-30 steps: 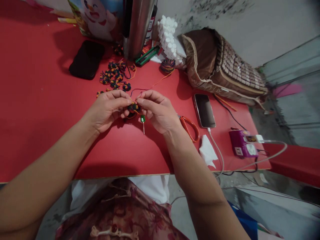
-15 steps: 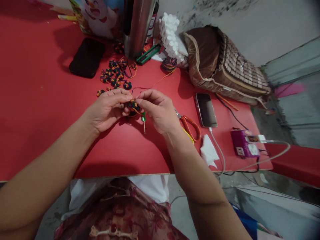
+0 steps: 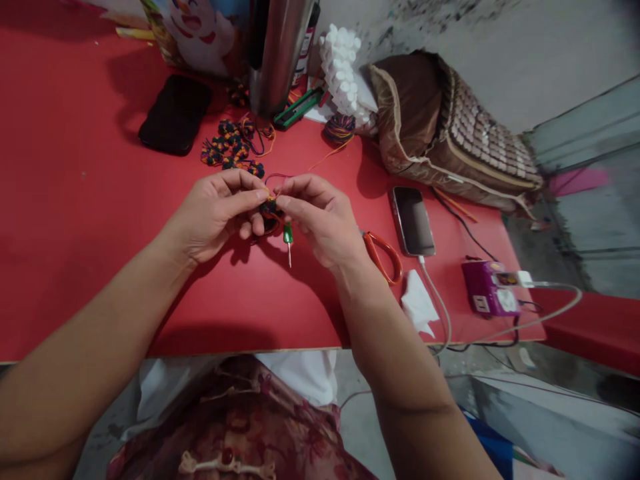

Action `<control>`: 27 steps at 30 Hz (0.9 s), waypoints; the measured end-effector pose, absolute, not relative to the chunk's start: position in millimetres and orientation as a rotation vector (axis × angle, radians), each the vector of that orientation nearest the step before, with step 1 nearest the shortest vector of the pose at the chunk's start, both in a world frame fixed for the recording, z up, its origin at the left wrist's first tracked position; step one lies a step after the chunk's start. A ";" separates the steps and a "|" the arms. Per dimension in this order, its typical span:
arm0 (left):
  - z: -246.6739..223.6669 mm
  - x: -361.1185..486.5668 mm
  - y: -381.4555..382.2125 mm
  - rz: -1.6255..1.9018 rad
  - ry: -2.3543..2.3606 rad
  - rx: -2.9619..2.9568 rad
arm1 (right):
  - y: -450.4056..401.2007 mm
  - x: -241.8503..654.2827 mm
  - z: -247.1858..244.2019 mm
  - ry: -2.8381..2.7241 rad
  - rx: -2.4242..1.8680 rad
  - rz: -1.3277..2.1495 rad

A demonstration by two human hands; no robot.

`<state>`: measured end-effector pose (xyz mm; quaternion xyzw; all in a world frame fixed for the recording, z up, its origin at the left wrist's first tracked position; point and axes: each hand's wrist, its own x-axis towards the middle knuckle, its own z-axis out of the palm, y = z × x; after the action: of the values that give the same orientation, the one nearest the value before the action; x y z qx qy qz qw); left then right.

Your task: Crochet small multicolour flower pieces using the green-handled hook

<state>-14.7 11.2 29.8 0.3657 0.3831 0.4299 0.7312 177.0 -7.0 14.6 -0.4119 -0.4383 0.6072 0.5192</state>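
Note:
Between my two hands is a small dark yarn piece (image 3: pixel 271 207) with orange and green strands. My left hand (image 3: pixel 223 213) pinches its strands between thumb and forefinger. Close beside it, my right hand (image 3: pixel 320 217) pinches the yarn from the right side. A small tool with a green handle (image 3: pixel 288 233) and thin metal tip lies just below the fingers. Behind my hands is a cluster of knotted yarn pieces (image 3: pixel 227 143). A ball of multicoloured yarn (image 3: pixel 339 128) sits further back, with a strand trailing toward my hands.
Red-handled scissors (image 3: pixel 385 257) lie right of my right wrist, near a charging phone (image 3: pixel 413 220), white tissue (image 3: pixel 418 301) and purple power box (image 3: pixel 487 287). At the back stand a metal flask (image 3: pixel 280 60), green cutter (image 3: pixel 299 109) and brown bag (image 3: pixel 450 127). A black case (image 3: pixel 175 115) lies left.
My left fingers have shifted slightly up and right, covering part of the yarn cluster. The yarn piece has turned a little between my hands, and my right hand has moved slightly.

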 end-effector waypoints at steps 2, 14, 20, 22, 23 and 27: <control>29.7 -14.5 11.0 0.957 0.854 0.804 | -7.4 177.9 14.3 -1.086 -0.998 1.475; 26.1 -18.2 7.8 1.045 0.836 0.955 | -5.4 179.3 11.3 -1.137 -1.057 1.421; 27.4 -16.1 5.9 1.047 0.902 0.996 | -5.2 178.7 10.4 -1.108 -1.047 1.425; 28.8 -15.6 5.9 1.055 0.894 0.993 | -5.6 178.4 11.2 -1.102 -1.067 1.430; 29.4 -15.4 5.9 1.058 0.887 0.990 | -5.9 178.2 11.8 -1.102 -1.076 1.433; 28.6 -15.0 6.9 1.063 0.879 0.974 | -6.5 177.1 13.5 -1.113 -1.069 1.436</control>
<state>-15.0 6.9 28.6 0.4312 0.3892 0.4705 0.6643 177.1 -6.5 13.5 -0.4407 -0.4590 0.5923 0.4943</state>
